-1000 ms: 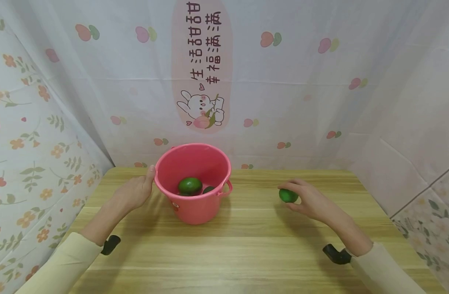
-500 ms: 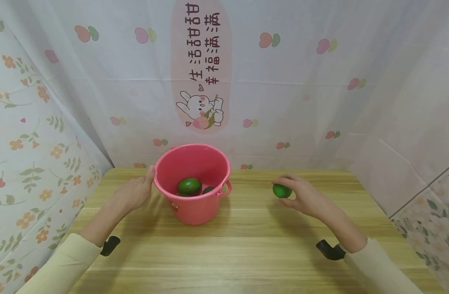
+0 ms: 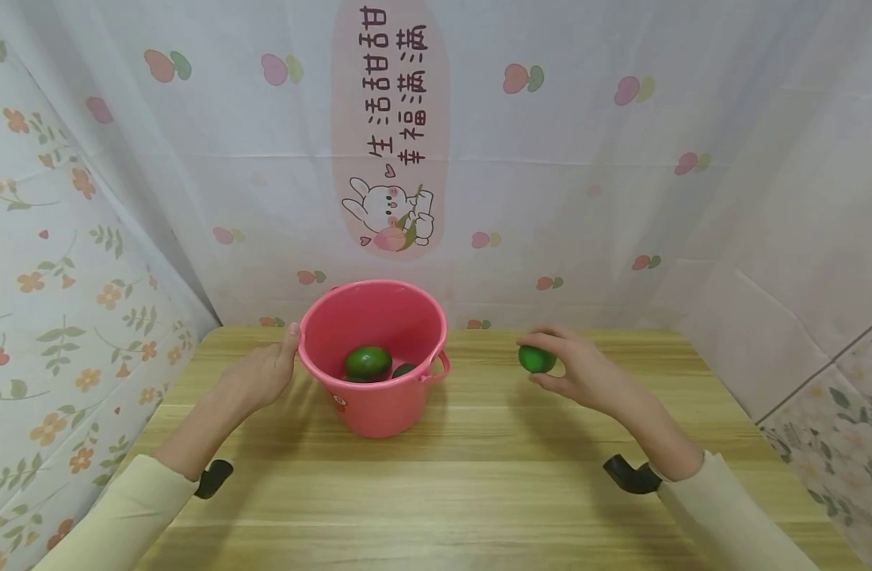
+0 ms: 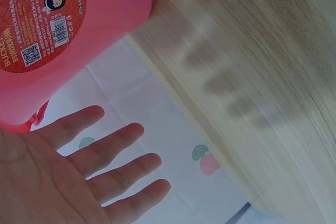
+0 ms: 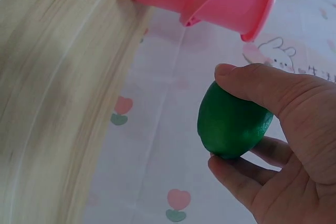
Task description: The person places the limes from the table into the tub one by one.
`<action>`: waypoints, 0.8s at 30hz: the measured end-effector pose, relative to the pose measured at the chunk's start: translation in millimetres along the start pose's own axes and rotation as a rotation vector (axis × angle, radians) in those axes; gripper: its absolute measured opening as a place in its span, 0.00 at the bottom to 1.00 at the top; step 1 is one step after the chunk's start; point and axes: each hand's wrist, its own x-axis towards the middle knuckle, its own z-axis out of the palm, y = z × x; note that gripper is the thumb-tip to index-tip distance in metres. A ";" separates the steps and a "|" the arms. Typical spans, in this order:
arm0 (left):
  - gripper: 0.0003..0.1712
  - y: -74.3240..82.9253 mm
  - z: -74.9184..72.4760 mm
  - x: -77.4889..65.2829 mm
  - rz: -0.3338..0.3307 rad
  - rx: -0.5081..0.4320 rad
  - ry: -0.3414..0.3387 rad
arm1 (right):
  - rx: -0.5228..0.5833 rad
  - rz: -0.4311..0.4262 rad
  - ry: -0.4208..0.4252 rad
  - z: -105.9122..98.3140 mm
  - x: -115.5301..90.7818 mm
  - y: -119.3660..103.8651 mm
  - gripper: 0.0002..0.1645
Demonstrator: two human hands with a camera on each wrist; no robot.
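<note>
A pink bucket (image 3: 380, 412) stands upright on the wooden table. Inside it lie a green oval fruit (image 3: 368, 362) and a darker, mostly hidden round thing (image 3: 404, 369). My left hand (image 3: 265, 373) is at the bucket's left side, its thumb touching the rim. In the left wrist view its other fingers (image 4: 113, 148) are straight and spread, away from the bucket wall. To the right of the bucket, my right hand (image 3: 586, 371) pinches a smooth green lime-like fruit (image 5: 231, 121) between thumb and fingers, held above the table.
The bucket's handle lug (image 3: 439, 369) sticks out on its right. Behind the table (image 3: 436, 500) hangs a white printed curtain (image 3: 550, 174), close to the back edge. A floral cloth (image 3: 65, 333) hangs at the left. Black wrist mounts (image 3: 632, 474) jut from both forearms.
My right hand has moved left and a little farther back with the green lime-like fruit, nearer the bucket. The left hand and the bucket have stayed in place.
</note>
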 end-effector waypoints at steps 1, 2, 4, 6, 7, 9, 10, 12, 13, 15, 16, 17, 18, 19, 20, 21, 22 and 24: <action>0.53 -0.2 0.0 0.0 0.001 -0.001 0.001 | 0.000 0.000 0.000 -0.4 1.1 -0.8 0.33; 0.53 -0.2 0.0 0.1 0.002 -0.004 0.002 | 0.001 0.004 -0.002 -0.9 2.1 -1.9 0.34; 0.52 0.1 0.2 0.4 0.001 -0.007 0.004 | 0.002 0.010 -0.009 -1.7 3.9 -3.5 0.34; 0.52 -0.5 0.4 0.4 0.001 -0.011 0.007 | 0.000 0.018 -0.014 -2.5 5.5 -4.7 0.34; 0.52 -1.1 0.6 0.5 0.000 -0.014 0.009 | -0.002 0.020 -0.016 -2.7 6.1 -5.2 0.34; 0.52 -1.7 0.8 0.5 -0.001 -0.016 0.013 | -0.004 0.023 -0.018 -3.1 7.3 -6.3 0.34; 0.52 -2.0 0.8 0.5 0.003 -0.017 0.015 | -0.005 0.021 -0.018 -3.3 7.9 -6.5 0.34; 0.52 -2.1 0.6 0.5 0.002 -0.016 0.018 | -0.003 0.015 -0.017 -3.6 8.9 -7.2 0.34; 0.52 -2.1 0.6 0.6 0.002 -0.016 0.020 | -0.003 0.011 -0.017 -3.6 9.4 -7.4 0.34; 0.53 -1.7 0.6 0.4 0.002 -0.015 0.023 | -0.004 0.005 -0.015 -3.9 10.7 -7.9 0.34; 0.53 -1.8 0.7 0.4 0.003 -0.014 0.023 | -0.004 0.002 -0.014 -3.8 11.3 -7.9 0.34; 0.53 -1.6 0.9 0.2 0.000 -0.015 0.025 | -0.003 0.001 -0.014 -4.0 11.9 -8.1 0.34; 0.53 -1.5 1.1 0.1 0.001 -0.015 0.026 | -0.004 0.000 -0.014 -4.1 12.5 -8.3 0.33; 0.53 -1.7 1.3 0.2 0.001 -0.016 0.026 | -0.004 -0.002 -0.014 -4.1 13.2 -8.3 0.33; 0.53 -1.6 1.4 0.0 0.001 -0.017 0.027 | -0.003 -0.002 -0.014 -4.4 13.9 -8.5 0.33; 0.53 -1.4 1.4 0.0 0.001 -0.018 0.027 | -0.002 -0.002 -0.016 -4.6 14.5 -8.6 0.33; 0.53 -1.3 1.4 0.0 0.002 -0.018 0.027 | 0.001 -0.002 -0.018 -4.9 15.2 -8.9 0.33; 0.52 -0.9 1.3 0.2 0.003 -0.020 0.026 | 0.001 0.000 -0.022 -5.5 16.7 -9.7 0.33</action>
